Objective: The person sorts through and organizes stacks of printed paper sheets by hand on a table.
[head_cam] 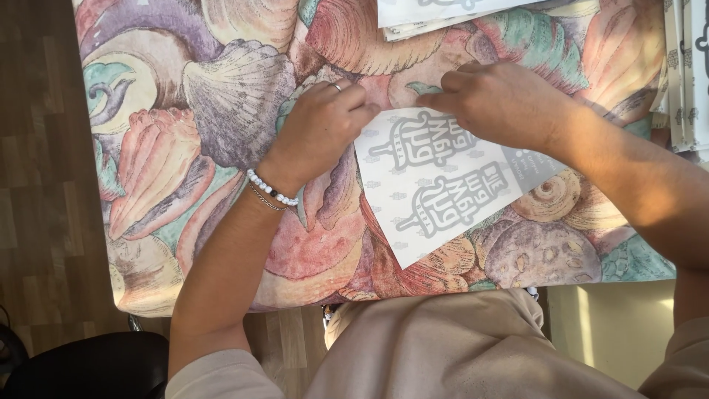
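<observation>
A white sheet of paper [436, 185] printed with grey lantern-like figures lies at an angle on a table covered by a seashell-patterned cloth [221, 111]. My left hand [321, 122], with a ring, a white bead bracelet and a thin chain at the wrist, pinches the sheet's upper left corner with curled fingers. My right hand [502, 100] presses down on the sheet's top edge, fingers pointing left toward the other hand. The fingertips of the two hands nearly meet at that edge.
More white printed sheets lie stacked at the top edge [436, 15] and along the right side [687, 74]. A wooden floor [37, 185] shows at left, with a dark chair [88, 366] at the bottom left. My beige clothing fills the bottom.
</observation>
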